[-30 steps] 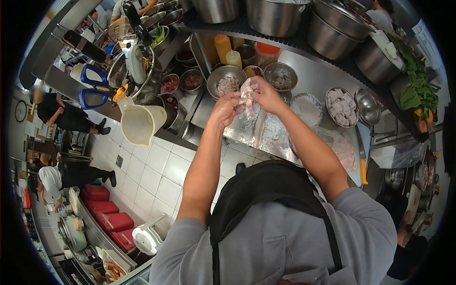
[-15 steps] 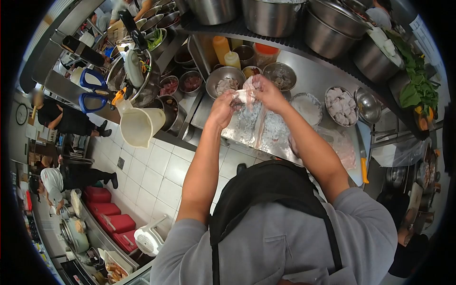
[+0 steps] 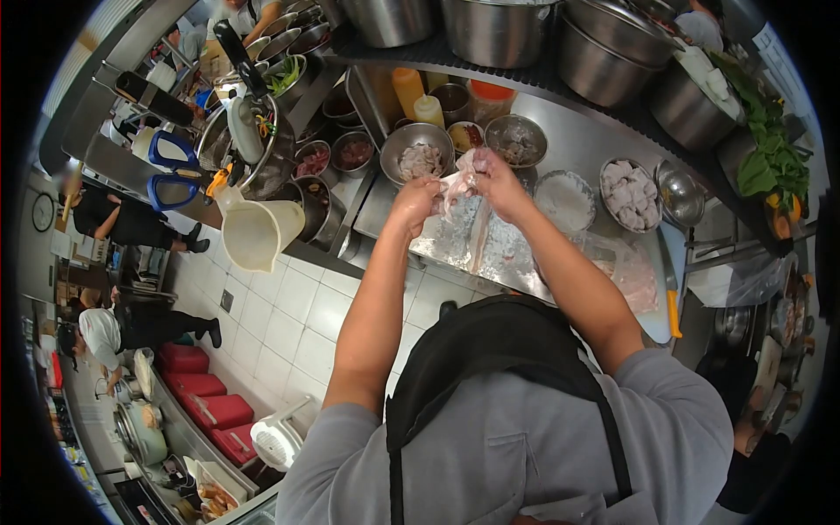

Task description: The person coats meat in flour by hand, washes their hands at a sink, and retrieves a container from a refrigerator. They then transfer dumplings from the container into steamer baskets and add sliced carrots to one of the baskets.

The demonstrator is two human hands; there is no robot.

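Between my two hands a piece of pale, pinkish raw meat [image 3: 455, 187] is stretched over the floured metal surface [image 3: 507, 241]. My left hand [image 3: 415, 206] pinches its left end with closed fingers. The fingers of my right hand [image 3: 502, 185] are closed on the other end, which bunches up above them. Just beyond my left hand is a steel bowl [image 3: 390, 147] holding pale, whitish pieces. To the right of my right hand, a bowl of white flour [image 3: 564, 201] stands near a bowl heaped with pale chunks [image 3: 630, 198].
A knife with a yellow handle [image 3: 673, 312] lies on a cutting board at right. Overhead, a shelf [image 3: 525, 79] carries large steel pots. A plastic pitcher [image 3: 262, 232] hangs at left. Two people stand on the far left, with red bins [image 3: 219, 409] nearby.
The pale meat has been turned and bunched between my hands, showing more of it now. My right hand has shifted slightly down and right; both hands keep their hold.
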